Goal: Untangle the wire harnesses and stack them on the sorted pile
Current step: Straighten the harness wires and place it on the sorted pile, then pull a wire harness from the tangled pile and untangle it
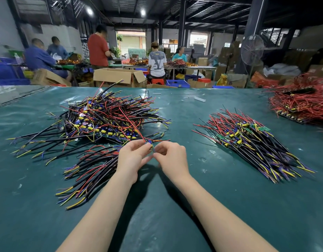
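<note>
A big tangled heap of wire harnesses (104, 117), black, red, yellow and blue with small circuit boards, lies on the green table at centre left. My left hand (133, 157) and my right hand (170, 157) meet just in front of it, both pinching one small harness board (150, 144) whose red wire (131, 124) trails back up into the heap. A smaller bunch of harnesses (88, 170) lies under and left of my left hand. The sorted pile (251, 140), wires lying parallel, is to the right.
The green table cover (157, 206) stretches toward me between my forearms. A heap of red-wired boards (300, 104) sits at the far right edge. Beyond the table are cardboard boxes (117, 76), blue crates, a standing fan (252, 50) and several people at other benches.
</note>
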The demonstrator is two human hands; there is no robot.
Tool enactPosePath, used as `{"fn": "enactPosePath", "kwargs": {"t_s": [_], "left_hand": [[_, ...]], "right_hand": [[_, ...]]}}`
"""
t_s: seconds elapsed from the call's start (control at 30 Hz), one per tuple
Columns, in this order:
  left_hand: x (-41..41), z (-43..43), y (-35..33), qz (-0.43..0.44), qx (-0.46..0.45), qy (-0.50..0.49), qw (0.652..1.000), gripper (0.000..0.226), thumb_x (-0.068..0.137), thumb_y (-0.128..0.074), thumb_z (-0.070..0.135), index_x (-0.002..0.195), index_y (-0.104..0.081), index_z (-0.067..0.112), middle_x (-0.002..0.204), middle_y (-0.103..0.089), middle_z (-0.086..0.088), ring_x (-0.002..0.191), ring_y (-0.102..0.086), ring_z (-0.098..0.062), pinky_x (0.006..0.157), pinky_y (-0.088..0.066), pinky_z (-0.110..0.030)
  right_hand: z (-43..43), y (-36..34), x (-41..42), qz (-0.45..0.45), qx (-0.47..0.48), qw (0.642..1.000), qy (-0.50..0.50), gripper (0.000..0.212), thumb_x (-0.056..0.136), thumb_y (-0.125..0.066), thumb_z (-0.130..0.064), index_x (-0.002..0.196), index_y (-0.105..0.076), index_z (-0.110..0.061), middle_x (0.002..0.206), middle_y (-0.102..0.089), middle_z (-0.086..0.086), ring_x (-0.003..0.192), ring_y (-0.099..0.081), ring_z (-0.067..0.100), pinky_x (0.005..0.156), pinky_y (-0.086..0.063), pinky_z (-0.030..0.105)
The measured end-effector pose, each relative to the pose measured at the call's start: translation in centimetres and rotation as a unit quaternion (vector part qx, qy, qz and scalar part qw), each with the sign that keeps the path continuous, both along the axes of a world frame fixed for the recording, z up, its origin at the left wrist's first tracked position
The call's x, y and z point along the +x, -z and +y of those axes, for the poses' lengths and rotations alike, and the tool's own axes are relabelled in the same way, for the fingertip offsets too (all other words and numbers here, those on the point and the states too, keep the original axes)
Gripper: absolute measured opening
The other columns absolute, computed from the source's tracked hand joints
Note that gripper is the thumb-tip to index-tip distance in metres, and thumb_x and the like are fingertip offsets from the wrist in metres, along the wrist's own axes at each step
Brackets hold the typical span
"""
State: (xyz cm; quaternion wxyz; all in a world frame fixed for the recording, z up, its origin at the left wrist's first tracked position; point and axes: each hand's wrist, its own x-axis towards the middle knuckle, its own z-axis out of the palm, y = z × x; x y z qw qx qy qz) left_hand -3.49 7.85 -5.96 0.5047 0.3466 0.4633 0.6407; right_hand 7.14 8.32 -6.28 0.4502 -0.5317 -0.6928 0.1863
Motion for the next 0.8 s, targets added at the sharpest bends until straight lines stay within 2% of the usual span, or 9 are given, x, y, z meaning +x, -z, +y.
{"fn": "enactPosePath", "kwargs": {"t_s": [0.1, 0.23, 0.4, 0.47, 0.53, 0.6, 0.7, 0.77, 0.8], "left_hand": [[-0.3, 0.0, 0.1, 0.114, 0.018, -0.017, 0.993, 0.01, 0.087, -0.062, 0.01, 0.096, -0.058, 0.01, 0.082, -0.058, 0.0, 0.074, -0.057, -0.01, 0.058, -0.052, -0.021], [0.1, -0.1, 0.6, 0.165, 0.005, -0.002, 0.986, 0.02, 0.088, -0.06, 0.014, 0.106, -0.052, 0.013, 0.084, -0.056, 0.004, 0.074, -0.058, -0.011, 0.065, -0.05, -0.026], [0.9, -0.3, 0.5, 0.237, 0.012, 0.018, 0.971, 0.024, 0.087, -0.061, 0.013, 0.109, -0.053, 0.012, 0.083, -0.058, 0.004, 0.073, -0.06, -0.014, 0.068, -0.051, -0.031], [0.9, -0.5, 0.7, 0.279, 0.011, 0.03, 0.96, 0.023, 0.086, -0.062, 0.015, 0.107, -0.054, 0.014, 0.085, -0.06, 0.003, 0.081, -0.063, -0.023, 0.079, -0.054, -0.039], [1.2, -0.5, 0.8, 0.306, 0.011, 0.044, 0.951, 0.019, 0.085, -0.063, 0.016, 0.101, -0.055, 0.019, 0.089, -0.062, 0.0, 0.091, -0.064, -0.028, 0.088, -0.051, -0.044], [1.4, -0.4, 1.0, 0.314, 0.009, 0.054, 0.948, 0.016, 0.085, -0.063, 0.016, 0.099, -0.056, 0.019, 0.091, -0.063, -0.002, 0.091, -0.064, -0.028, 0.088, -0.051, -0.044], [1.6, -0.3, 1.1, 0.297, -0.001, 0.07, 0.952, 0.017, 0.086, -0.06, 0.012, 0.103, -0.061, 0.01, 0.084, -0.063, 0.001, 0.073, -0.062, -0.017, 0.075, -0.054, -0.036], [1.6, -0.3, 1.2, 0.316, -0.002, 0.072, 0.946, 0.021, 0.086, -0.06, 0.012, 0.106, -0.063, 0.007, 0.083, -0.063, 0.002, 0.074, -0.063, -0.018, 0.079, -0.054, -0.037], [1.5, -0.3, 1.1, 0.348, 0.004, 0.066, 0.935, 0.021, 0.085, -0.06, 0.012, 0.106, -0.064, 0.008, 0.086, -0.065, 0.0, 0.081, -0.064, -0.02, 0.085, -0.053, -0.037]], "right_hand": [[1.1, -0.4, 1.1, -0.017, -0.006, 0.999, 0.044, 0.015, 0.076, -0.06, -0.002, 0.085, -0.073, -0.003, 0.085, -0.072, 0.014, 0.081, -0.066, 0.03, 0.08, -0.051, 0.037], [2.4, -0.7, 4.5, -0.092, -0.006, 0.984, 0.152, 0.022, 0.08, -0.054, -0.003, 0.094, -0.072, -0.004, 0.098, -0.07, 0.017, 0.098, -0.061, 0.033, 0.083, -0.046, 0.034], [4.8, -3.3, 10.4, -0.161, 0.034, 0.945, 0.283, 0.027, 0.086, -0.049, -0.001, 0.102, -0.069, -0.003, 0.101, -0.068, 0.021, 0.099, -0.06, 0.037, 0.079, -0.044, 0.035], [5.5, -4.5, 12.7, -0.214, 0.046, 0.923, 0.317, 0.027, 0.085, -0.047, 0.001, 0.101, -0.068, -0.001, 0.099, -0.067, 0.024, 0.097, -0.059, 0.039, 0.078, -0.045, 0.037], [6.1, -5.2, 14.8, -0.268, 0.036, 0.9, 0.341, 0.025, 0.084, -0.047, 0.003, 0.099, -0.067, 0.0, 0.096, -0.066, 0.025, 0.093, -0.06, 0.041, 0.076, -0.047, 0.037], [6.3, -5.2, 16.5, -0.312, -0.007, 0.882, 0.352, 0.024, 0.083, -0.048, 0.004, 0.099, -0.066, 0.001, 0.097, -0.065, 0.026, 0.094, -0.061, 0.041, 0.075, -0.048, 0.038], [6.2, -3.7, 17.2, -0.376, -0.1, 0.852, 0.351, 0.026, 0.084, -0.049, 0.002, 0.106, -0.063, -0.002, 0.11, -0.063, 0.021, 0.106, -0.058, 0.037, 0.085, -0.046, 0.037], [6.3, -2.8, 16.1, -0.393, -0.118, 0.838, 0.36, 0.03, 0.085, -0.048, -0.004, 0.112, -0.06, -0.008, 0.119, -0.058, 0.015, 0.116, -0.049, 0.032, 0.095, -0.037, 0.037], [6.4, -2.8, 15.0, -0.376, -0.106, 0.845, 0.365, 0.032, 0.085, -0.048, -0.006, 0.114, -0.059, -0.01, 0.122, -0.055, 0.013, 0.119, -0.045, 0.031, 0.098, -0.033, 0.038]]}}
